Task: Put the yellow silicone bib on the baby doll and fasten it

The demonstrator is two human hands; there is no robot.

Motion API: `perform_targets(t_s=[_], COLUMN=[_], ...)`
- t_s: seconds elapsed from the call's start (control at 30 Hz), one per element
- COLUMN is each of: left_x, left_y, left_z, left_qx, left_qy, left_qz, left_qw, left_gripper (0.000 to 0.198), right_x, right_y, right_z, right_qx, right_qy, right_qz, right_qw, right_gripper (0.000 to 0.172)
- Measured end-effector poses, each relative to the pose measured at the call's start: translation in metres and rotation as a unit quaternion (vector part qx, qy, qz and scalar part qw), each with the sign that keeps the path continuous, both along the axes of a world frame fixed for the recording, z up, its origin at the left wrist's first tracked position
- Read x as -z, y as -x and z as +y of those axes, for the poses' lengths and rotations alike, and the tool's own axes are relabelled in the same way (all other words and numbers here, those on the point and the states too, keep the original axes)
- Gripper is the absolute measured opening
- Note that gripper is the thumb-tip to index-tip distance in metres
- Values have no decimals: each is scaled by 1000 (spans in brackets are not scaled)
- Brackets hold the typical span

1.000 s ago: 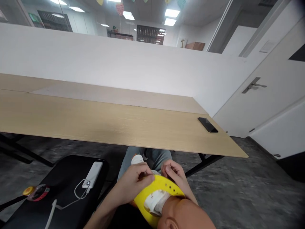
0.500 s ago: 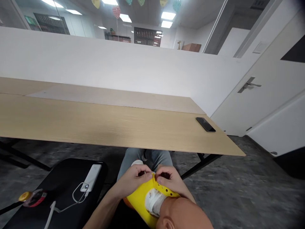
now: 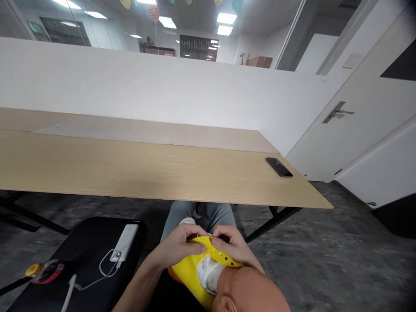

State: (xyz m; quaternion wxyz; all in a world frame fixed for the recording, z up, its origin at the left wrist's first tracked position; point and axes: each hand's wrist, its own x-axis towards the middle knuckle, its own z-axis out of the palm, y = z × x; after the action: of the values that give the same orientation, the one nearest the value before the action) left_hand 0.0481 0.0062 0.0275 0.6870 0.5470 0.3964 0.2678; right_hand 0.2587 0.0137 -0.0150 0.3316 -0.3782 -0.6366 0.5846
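Left hand [image 3: 180, 247] and right hand [image 3: 232, 245] sit close together, both pinching the holed strap of a yellow silicone bib [image 3: 187, 275] — it circles the neck of a bald doll [image 3: 250, 291], over a white cloth [image 3: 208, 274], above the person's jeans [image 3: 221, 214]. Beyond lie a phone [image 3: 278, 167] on the table [image 3: 130, 169] and, left, a power bank [image 3: 124, 242] on a black seat [image 3: 74, 255].

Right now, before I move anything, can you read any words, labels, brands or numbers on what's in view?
No text can be read anywhere in view.
On the red label of the yellow-capped item on the black seat: markings, if any, too blurred to read.
On the yellow bib: small reddish marks near the cloth, too small to read.
On the white power bank: nothing visible.
On the black phone: nothing visible.
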Motion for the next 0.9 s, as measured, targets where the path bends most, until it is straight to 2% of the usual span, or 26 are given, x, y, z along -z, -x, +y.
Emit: perform_targets(t_s=[0.13,0.23,0.3,0.5,0.57,0.67,0.8,0.9], left_x=[0,-4,-7,-1,1,0,-4,-4], left_y=[6,11,13,10,6,2,4,7], left_z=[2,2,2,1,-2,-4,-4,-3], left_qx=[0,11,29,15,18,32,52,60], left_qy=[14,35,36,-29,-41,-51,-62,-37], left_qz=[-19,-33,-37,-2,28,50,54,51], left_qw=[1000,999,998,999,999,997,995,996], left_gripper=[24,38,44,28,29,35,24,16], right_x=[3,2,0,-4,-4,-4,-2,2], right_y=[0,0,0,1,1,0,0,0], right_z=[0,-1,-1,0,0,0,1,2], right_qx=[31,53,43,41,35,29,30,25], right_qy=[24,17,13,30,38,33,8,2], right_qz=[38,72,67,77,76,69,65,77], right_qw=[998,996,997,996,996,997,997,997], right_gripper=[45,43,41,42,42,42,41,39])
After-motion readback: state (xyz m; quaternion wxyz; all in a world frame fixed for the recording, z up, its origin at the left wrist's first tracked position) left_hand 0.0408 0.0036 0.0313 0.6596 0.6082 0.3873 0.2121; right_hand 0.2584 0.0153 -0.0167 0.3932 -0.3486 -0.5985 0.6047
